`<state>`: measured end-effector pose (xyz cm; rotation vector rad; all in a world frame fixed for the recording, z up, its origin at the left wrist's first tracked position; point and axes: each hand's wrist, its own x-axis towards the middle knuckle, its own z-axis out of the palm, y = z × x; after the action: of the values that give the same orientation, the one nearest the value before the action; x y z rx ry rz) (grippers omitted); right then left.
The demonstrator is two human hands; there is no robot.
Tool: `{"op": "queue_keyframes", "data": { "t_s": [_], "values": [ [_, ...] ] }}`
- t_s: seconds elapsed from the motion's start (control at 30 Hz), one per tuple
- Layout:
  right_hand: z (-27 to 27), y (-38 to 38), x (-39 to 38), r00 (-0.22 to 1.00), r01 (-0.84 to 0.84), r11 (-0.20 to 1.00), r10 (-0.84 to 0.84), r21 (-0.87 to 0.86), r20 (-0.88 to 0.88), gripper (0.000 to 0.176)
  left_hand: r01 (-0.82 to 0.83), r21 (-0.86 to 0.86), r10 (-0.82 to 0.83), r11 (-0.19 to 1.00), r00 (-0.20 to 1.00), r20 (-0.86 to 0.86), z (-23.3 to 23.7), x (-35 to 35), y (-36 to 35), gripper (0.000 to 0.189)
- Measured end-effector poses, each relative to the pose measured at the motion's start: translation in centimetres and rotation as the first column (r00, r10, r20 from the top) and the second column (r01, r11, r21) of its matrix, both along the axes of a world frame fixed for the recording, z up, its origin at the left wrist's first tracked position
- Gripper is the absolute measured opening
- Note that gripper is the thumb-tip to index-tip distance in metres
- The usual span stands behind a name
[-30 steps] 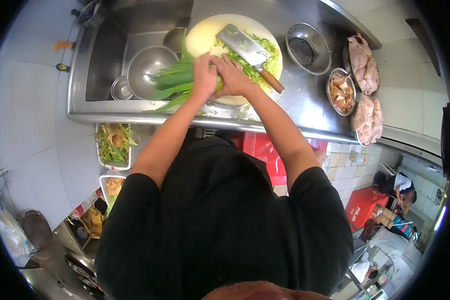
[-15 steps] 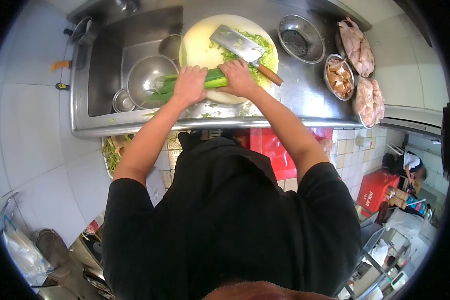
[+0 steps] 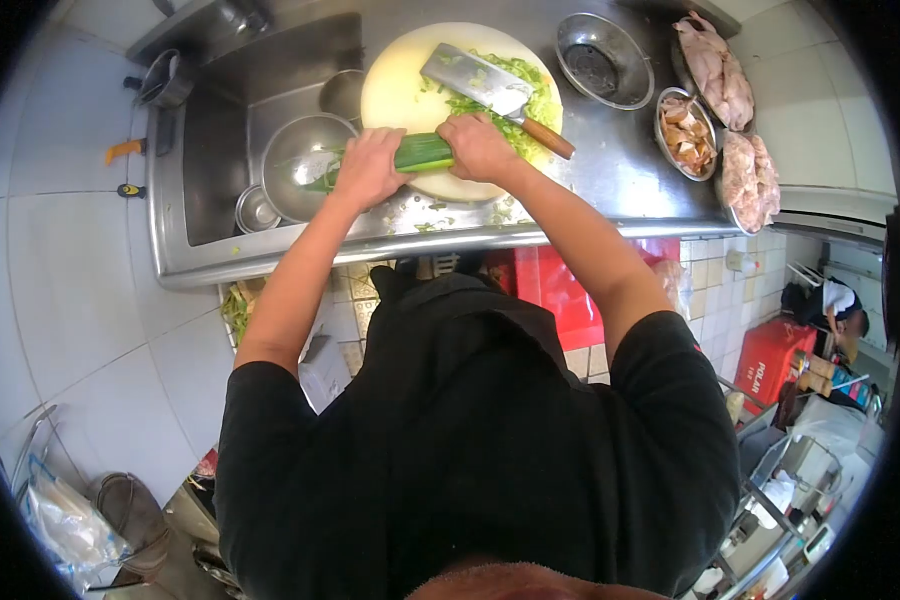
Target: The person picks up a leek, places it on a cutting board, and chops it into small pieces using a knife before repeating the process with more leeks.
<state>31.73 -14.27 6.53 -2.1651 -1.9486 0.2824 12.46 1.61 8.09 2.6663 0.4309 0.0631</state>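
My left hand [image 3: 371,168] is wrapped round a bundle of green leek stalks [image 3: 423,152], its leafy ends reaching left over the sink edge. My right hand [image 3: 480,148] grips the other end of the same bundle, over the near part of the round cutting board [image 3: 395,85]. A cleaver [image 3: 477,80] lies flat on the board, blade to the upper left and wooden handle to the lower right. Around and under it are chopped green pieces [image 3: 540,105]. The fingertips of both hands are partly hidden.
A sink [image 3: 215,165] with a metal bowl [image 3: 295,150] and a small cup [image 3: 258,210] is at left. To the right stand a steel bowl [image 3: 605,62], a bowl of brown chunks [image 3: 686,138] and trays of raw poultry [image 3: 715,70]. Another person [image 3: 835,305] is far right.
Both hands keep hold of the leeks. The leafy ends on the left look more gathered and less spread. The whole view has shifted slightly.
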Motion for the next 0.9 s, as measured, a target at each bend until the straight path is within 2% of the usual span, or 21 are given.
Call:
{"op": "queue_keyframes", "data": {
  "t_s": [0.03,0.13,0.17,0.27,0.3,0.37,0.43,0.57,0.63,0.73,0.77,0.87,0.9],
  "values": [
    [0.3,0.3,0.0,0.999,0.016,1.0,-0.015,-0.01,0.03,0.047,-0.041,-0.098,0.029,0.994,0.993,-0.113,0.6,-0.1,-0.2,0.096],
    [1.4,0.2,-0.5,0.995,0.016,0.997,-0.009,-0.071,0.104,0.045,-0.115,0.275,0.154,0.954,0.98,-0.123,2.7,0.0,-2.9,0.099],
    [1.2,0.1,-0.3,0.996,0.024,0.998,-0.019,-0.052,0.09,0.046,-0.127,0.282,0.123,0.951,0.992,0.034,2.3,0.5,-3.4,0.086],
    [0.6,0.2,-0.2,1.0,0.006,0.999,-0.005,-0.034,0.027,0.047,0.001,0.248,-0.029,0.969,0.994,0.107,-1.3,2.2,-4.3,0.075],
    [1.0,0.2,0.3,1.0,-0.022,0.998,0.022,-0.052,-0.001,0.049,-0.03,0.113,0.018,0.993,0.995,0.102,-1.5,2.1,-4.6,0.066],
    [1.9,0.2,1.3,0.993,-0.118,0.991,0.117,-0.068,-0.021,0.058,-0.129,0.171,0.096,0.977,0.977,0.191,-3.0,1.8,-6.0,0.065],
    [1.5,-0.6,1.3,0.986,-0.165,0.986,0.165,0.011,0.007,0.062,-0.216,0.226,0.14,0.95,0.94,0.311,-4.5,1.6,-7.6,0.065],
    [0.0,-0.9,1.6,0.971,-0.228,0.969,0.219,0.095,0.095,0.065,-0.242,0.199,0.157,0.95,0.918,0.365,-4.6,1.9,-8.0,0.056],
    [0.1,-0.8,1.7,0.972,-0.222,0.973,0.217,0.055,0.087,0.063,-0.22,0.217,0.123,0.951,0.913,0.389,-2.7,2.3,-6.9,0.046],
    [-0.5,-1.0,1.4,0.979,-0.183,0.98,0.174,0.079,0.102,0.061,-0.152,0.096,0.089,0.984,0.876,0.474,2.0,5.0,-4.8,0.026],
    [-0.8,-1.2,1.3,0.98,-0.17,0.981,0.159,0.098,0.116,0.06,-0.094,-0.149,0.15,0.984,0.888,0.434,1.3,5.9,-4.5,0.016],
    [-1.5,-1.1,1.7,0.989,-0.147,0.984,0.147,0.099,0.005,0.059,-0.105,-0.279,0.241,0.955,0.823,0.515,-3.7,6.0,-5.6,0.014],
    [-1.1,-1.1,1.8,0.991,-0.127,0.985,0.132,0.114,-0.033,0.058,-0.14,-0.237,0.242,0.961,0.839,0.487,-3.6,5.9,-5.9,0.015]
  ]
}}
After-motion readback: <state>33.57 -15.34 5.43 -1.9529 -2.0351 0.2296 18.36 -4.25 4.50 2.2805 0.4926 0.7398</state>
